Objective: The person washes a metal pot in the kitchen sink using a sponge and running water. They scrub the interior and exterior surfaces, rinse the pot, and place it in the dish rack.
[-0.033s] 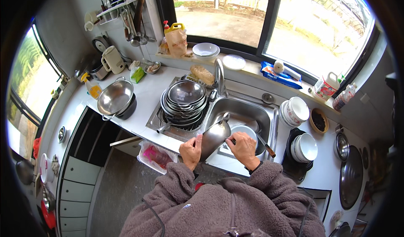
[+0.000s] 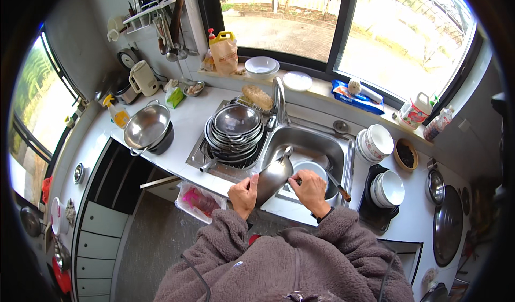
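Note:
A shiny metal pan (image 2: 274,177) with a loop handle at its far end is tilted over the near edge of the sink (image 2: 308,132). My left hand (image 2: 243,195) grips its left side, thumb up along the metal. At the pan's right side, my right hand (image 2: 311,188) is closed, its thumb touching or nearly touching the metal. A small dark bit shows at its fingers, too small to name. Inside the sink, just beyond my right hand, lie a pale bowl (image 2: 314,168) and a utensil with a wooden handle (image 2: 343,193). The pan's near end is partly hidden.
Stacked metal bowls (image 2: 236,122) fill the drainer left of the faucet (image 2: 279,98). A two-handled metal pan (image 2: 147,126) stands farther left. To the right are white bowls (image 2: 390,188) on a black tray, patterned bowls (image 2: 378,141) and a brown pot (image 2: 406,154).

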`<state>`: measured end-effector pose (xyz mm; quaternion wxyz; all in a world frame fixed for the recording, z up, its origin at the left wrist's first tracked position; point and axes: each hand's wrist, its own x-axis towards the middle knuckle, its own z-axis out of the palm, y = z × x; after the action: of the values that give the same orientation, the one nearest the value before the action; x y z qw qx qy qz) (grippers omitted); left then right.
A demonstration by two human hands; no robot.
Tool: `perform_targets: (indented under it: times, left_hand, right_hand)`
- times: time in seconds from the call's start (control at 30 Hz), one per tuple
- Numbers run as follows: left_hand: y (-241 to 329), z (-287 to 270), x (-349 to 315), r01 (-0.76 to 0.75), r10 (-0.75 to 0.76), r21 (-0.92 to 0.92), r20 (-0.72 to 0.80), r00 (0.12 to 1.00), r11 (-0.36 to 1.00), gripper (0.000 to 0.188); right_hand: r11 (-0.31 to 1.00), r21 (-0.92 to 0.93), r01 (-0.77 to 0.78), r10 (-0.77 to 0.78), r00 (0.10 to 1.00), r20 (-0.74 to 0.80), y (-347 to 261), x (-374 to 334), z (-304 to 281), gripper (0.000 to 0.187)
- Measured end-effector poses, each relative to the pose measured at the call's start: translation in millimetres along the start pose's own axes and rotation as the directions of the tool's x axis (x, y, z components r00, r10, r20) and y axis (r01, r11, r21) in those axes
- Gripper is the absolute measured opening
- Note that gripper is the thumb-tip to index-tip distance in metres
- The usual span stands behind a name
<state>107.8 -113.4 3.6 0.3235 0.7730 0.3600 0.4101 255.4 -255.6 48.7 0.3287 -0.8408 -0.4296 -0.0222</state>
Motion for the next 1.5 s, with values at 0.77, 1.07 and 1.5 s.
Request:
perform_targets:
  times: [0.77, 1.07, 1.5]
  left_hand:
    - [5, 1, -8, -0.075, 0.076, -0.012, 0.077, 0.994, 0.997, 0.051]
    - [2, 3, -7, -0.019, 0.019, -0.016, 0.035, 0.999, 1.000, 0.050]
    - [-4, 3, -1, 0.038, -0.037, -0.033, 0.035, 0.999, 0.999, 0.052]
  right_hand:
    - [0.996, 0.029, 0.080, -0.077, 0.994, -0.078, -30, 27, 18, 0.016]
    - [0.972, -0.044, 0.233, -0.237, 0.957, -0.165, -27, 32, 20, 0.017]
    - [0.952, -0.023, 0.304, -0.301, 0.928, -0.218, -37, 42, 21, 0.018]
